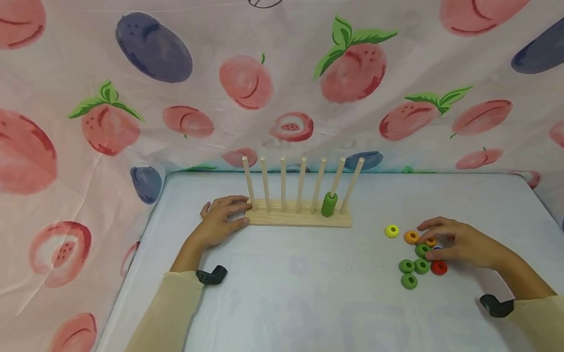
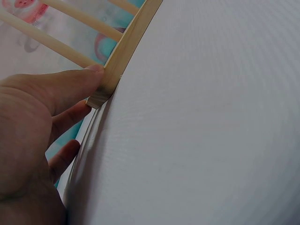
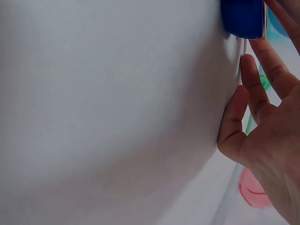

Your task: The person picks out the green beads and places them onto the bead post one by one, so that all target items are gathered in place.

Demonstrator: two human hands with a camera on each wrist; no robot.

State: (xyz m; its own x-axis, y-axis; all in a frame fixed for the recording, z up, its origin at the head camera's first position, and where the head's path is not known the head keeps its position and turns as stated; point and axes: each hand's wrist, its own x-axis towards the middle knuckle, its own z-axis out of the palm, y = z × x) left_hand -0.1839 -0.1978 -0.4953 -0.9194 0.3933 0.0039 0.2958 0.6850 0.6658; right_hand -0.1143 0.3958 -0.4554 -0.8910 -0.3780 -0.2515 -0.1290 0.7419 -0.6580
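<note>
Though outside wrist views, head-view green beads point(image 1: 423, 269)

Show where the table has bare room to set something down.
Widest: the table between the left sleeve and right sleeve, in front of the pegged stand. A narrow gap separates stand and yellow bead. Crowded: the loose beads at the right hand.

From my end I can read no word, number or brand in any view. The white tabletop point(image 1: 257, 281) bears faint letter-like marks point(image 1: 284, 314) (mirrored or not, I can't tell), all too pale to make out.
</note>
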